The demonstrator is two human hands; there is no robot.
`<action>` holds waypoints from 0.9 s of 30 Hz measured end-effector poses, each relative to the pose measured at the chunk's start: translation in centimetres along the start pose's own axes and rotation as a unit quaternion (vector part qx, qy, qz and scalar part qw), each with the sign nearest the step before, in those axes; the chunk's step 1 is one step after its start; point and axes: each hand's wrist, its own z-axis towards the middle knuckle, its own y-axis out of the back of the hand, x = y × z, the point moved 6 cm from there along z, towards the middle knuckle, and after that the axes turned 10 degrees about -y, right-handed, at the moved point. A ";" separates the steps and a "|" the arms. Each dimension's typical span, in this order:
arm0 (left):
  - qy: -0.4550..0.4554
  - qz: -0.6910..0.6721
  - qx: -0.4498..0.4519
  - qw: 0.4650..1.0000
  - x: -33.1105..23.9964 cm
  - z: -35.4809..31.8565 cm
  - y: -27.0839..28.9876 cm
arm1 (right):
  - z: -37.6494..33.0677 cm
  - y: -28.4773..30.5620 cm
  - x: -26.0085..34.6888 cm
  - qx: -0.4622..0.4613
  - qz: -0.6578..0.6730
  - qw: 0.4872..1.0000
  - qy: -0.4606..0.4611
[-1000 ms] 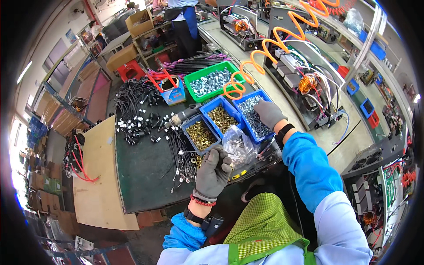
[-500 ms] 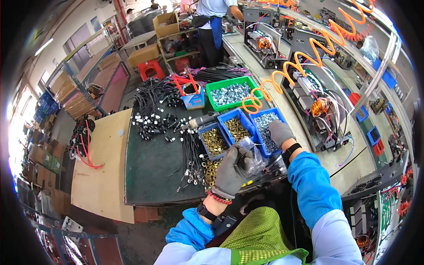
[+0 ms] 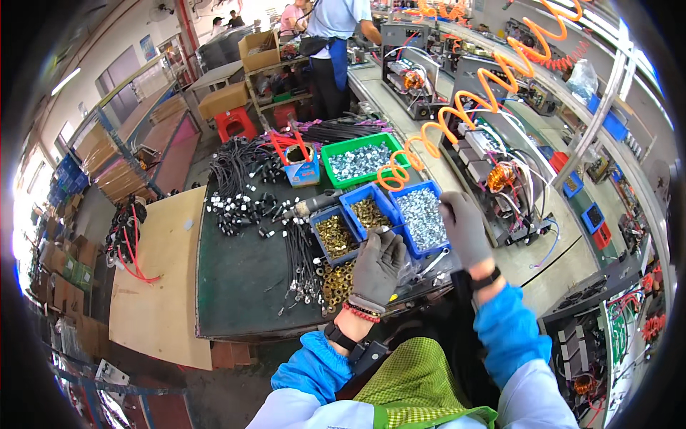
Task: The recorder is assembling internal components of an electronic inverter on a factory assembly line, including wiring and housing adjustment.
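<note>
My left hand (image 3: 379, 268), in a grey glove, is held palm up with curled fingers in front of the blue bins. A small pale bit shows at its fingertips, but I cannot make out what it is. My right hand (image 3: 466, 230), also gloved, hovers beside the right rim of the blue bin of silver fasteners (image 3: 423, 218). Its fingers are pressed together, and whatever they hold is hidden. Brass-coloured fasteners fill two blue bins, the left bin (image 3: 334, 237) and the middle bin (image 3: 369, 213). Brass rings (image 3: 337, 286) lie loose beside my left hand.
A green bin (image 3: 361, 161) of silver parts stands behind. Black cables (image 3: 239, 168) and a pneumatic screwdriver (image 3: 314, 204) lie to the left. An orange coiled hose (image 3: 443, 129) hangs across. An open electronic unit (image 3: 493, 171) sits at right. Another person (image 3: 336, 43) stands at the back.
My right hand has come out of the silver fastener bin and moved right, beside its rim. My left hand stays curled in front of the bins. The view has shifted slightly.
</note>
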 end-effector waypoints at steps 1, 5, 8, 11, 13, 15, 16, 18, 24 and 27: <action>0.013 -0.017 0.016 1.000 0.9 -0.1 -0.9 | -1.5 2.1 1.6 -0.023 0.036 0.999 0.000; 0.089 0.091 0.105 0.986 6.3 -2.6 -4.2 | -7.3 5.3 6.7 0.120 -0.035 0.992 0.005; 0.181 0.069 0.125 0.973 10.7 -5.3 -6.2 | -9.9 9.5 6.1 0.064 -0.031 0.996 -0.055; 0.184 0.155 0.137 0.961 14.1 -7.1 -8.0 | -14.5 16.3 3.4 -0.031 -0.013 0.982 -0.184; 0.221 0.179 0.150 0.947 16.3 -9.3 -9.3 | -18.7 20.9 1.8 -0.110 0.051 0.953 -0.277; 0.257 0.193 0.199 0.926 18.6 -13.2 -10.9 | -23.4 24.1 1.3 -0.153 0.117 0.910 -0.367; 0.273 0.194 0.227 0.914 19.6 -15.4 -11.7 | -25.4 25.6 1.7 -0.179 0.149 0.900 -0.368; 0.298 0.237 0.258 0.888 21.3 -20.0 -12.6 | -29.3 28.0 3.0 -0.233 0.200 0.874 -0.376; 0.331 0.302 0.383 0.808 24.8 -32.3 -13.1 | -39.2 34.5 7.2 -0.335 0.026 0.882 -0.329; 0.353 0.384 0.495 0.695 26.4 -38.0 -12.0 | -43.0 36.0 9.4 -0.318 -0.144 0.890 -0.293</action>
